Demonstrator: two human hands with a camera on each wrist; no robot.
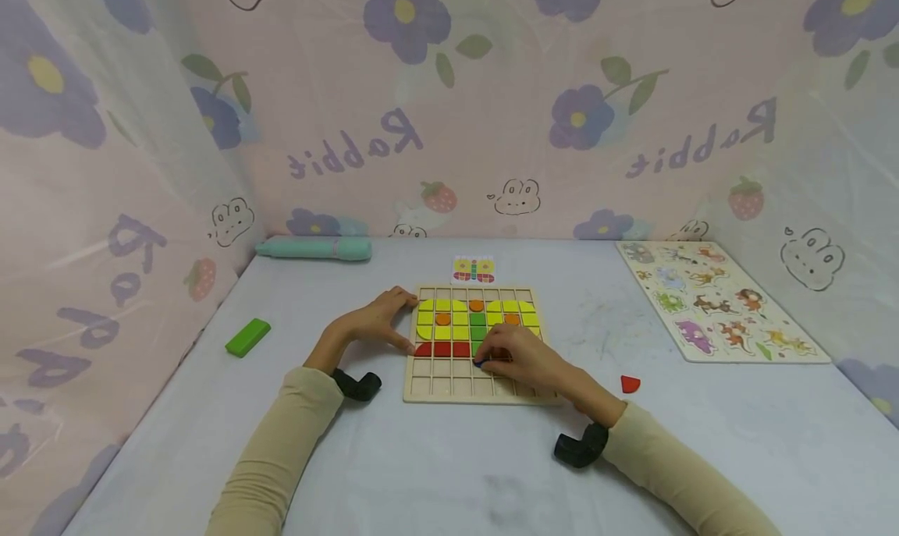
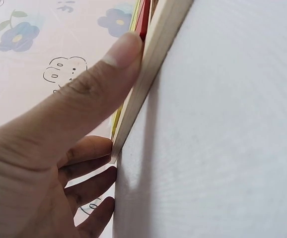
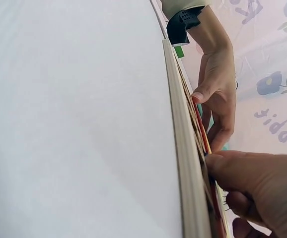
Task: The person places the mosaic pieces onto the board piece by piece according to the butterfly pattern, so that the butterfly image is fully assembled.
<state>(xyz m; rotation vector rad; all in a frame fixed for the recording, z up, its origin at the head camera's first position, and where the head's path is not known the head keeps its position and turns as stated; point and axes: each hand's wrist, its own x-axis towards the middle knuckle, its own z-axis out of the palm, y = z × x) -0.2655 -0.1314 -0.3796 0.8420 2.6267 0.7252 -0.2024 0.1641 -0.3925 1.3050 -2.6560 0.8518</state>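
A wooden grid board (image 1: 442, 389) lies on the table, with yellow pieces (image 1: 435, 306), orange discs (image 1: 476, 306), green squares (image 1: 477, 320) and a row of red pieces (image 1: 442, 349) set in it. Thumb and fingertips of my left hand (image 1: 372, 319) touch the board's left edge; in the left wrist view the thumb lies beside a red piece (image 2: 142, 22). Over the board's lower middle, my right hand (image 1: 523, 356) pinches a small dark blue piece (image 1: 479, 363), mostly covered by the fingertips. This hand also hides part of the board's right side.
A small butterfly pattern card (image 1: 474, 269) lies just behind the board. One loose red piece (image 1: 630, 384) is right of the right wrist. A green block (image 1: 248, 338) lies left, a teal pen-shaped case (image 1: 314, 248) back left, and an animal puzzle board (image 1: 723, 302) right.
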